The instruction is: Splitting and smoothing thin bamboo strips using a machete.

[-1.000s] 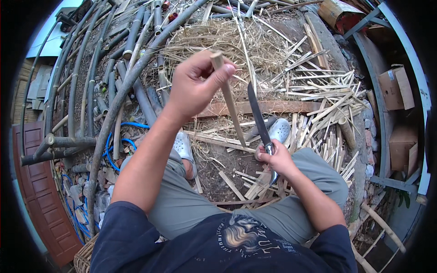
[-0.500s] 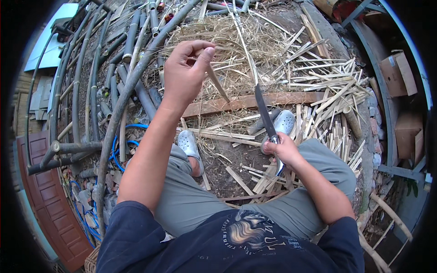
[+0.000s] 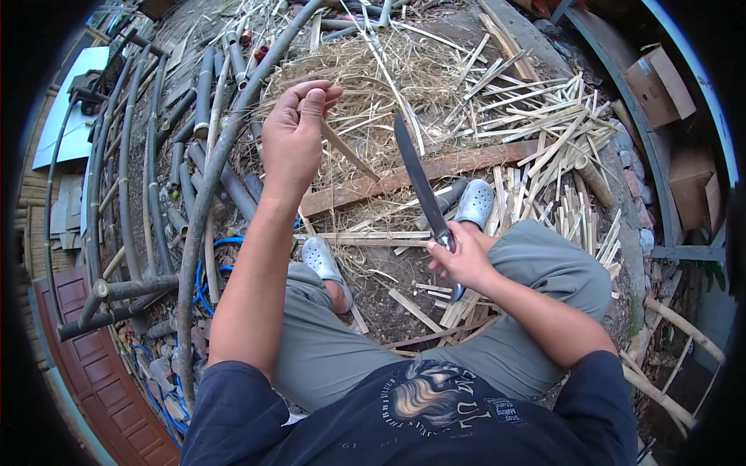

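My left hand [image 3: 294, 136] is raised over the ground ahead of me, fingers closed in a pinch. A narrow bamboo strip [image 3: 350, 153] slants from it down toward a reddish-brown wooden plank [image 3: 466, 161]. A thin, pale strip also curves away to the right near my fingertips; whether it is the same piece I cannot tell. Above my right knee, my right hand [image 3: 464, 256] grips the handle of a long knife [image 3: 420, 177]. Its dark blade points forward and slightly left, the tip apart from the strip.
Curly bamboo shavings [image 3: 357, 66] cover the ground beyond the plank. Split bamboo pieces [image 3: 571, 132] lie heaped at the right. Bamboo poles [image 3: 203, 167] fill the left side, with a blue hose [image 3: 227, 242] beneath. My grey clogs [image 3: 475, 203] flank the work area; cardboard boxes [image 3: 660, 87] stand far right.
The knife has swung left and up, its tip now closer to my left hand. My left hand has shifted slightly left and down, still pinching the strip. The whole view has turned a little.
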